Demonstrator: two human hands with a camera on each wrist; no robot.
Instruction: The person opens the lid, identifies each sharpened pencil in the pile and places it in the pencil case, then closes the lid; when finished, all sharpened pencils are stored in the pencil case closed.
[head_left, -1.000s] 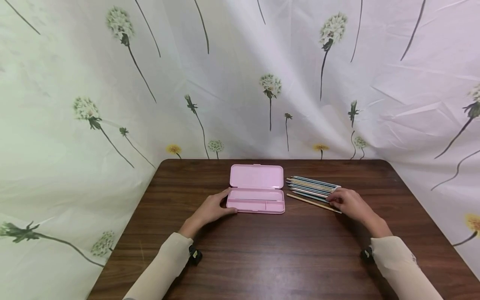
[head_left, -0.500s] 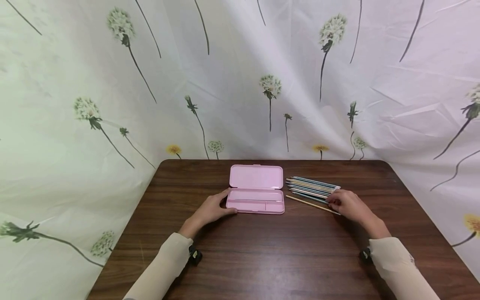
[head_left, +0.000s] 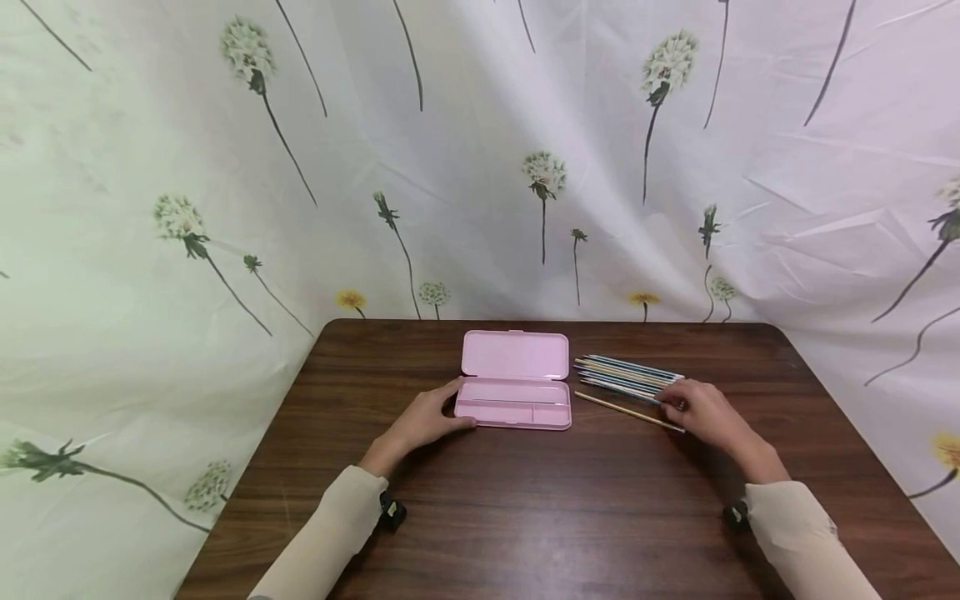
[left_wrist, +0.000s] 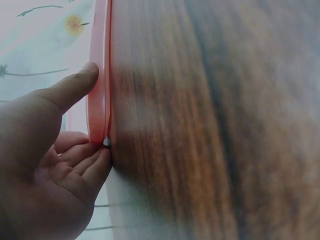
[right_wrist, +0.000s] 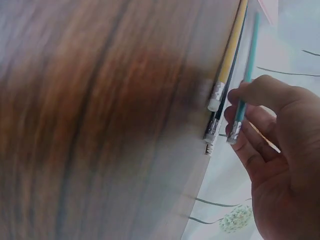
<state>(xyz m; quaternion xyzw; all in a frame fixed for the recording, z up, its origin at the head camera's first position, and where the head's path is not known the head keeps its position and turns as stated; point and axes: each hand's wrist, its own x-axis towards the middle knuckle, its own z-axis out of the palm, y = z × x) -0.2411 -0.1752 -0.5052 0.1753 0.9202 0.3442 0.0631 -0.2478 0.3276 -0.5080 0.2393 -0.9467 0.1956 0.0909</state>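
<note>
Pinching a teal pencil (right_wrist: 250, 57), the right hand (head_left: 703, 410) has its fingers curled.

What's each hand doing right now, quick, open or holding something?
Left hand: closed, holding the pink pencil case at its left end.
Right hand: closed, pinching a teal pencil near its eraser end.
</note>
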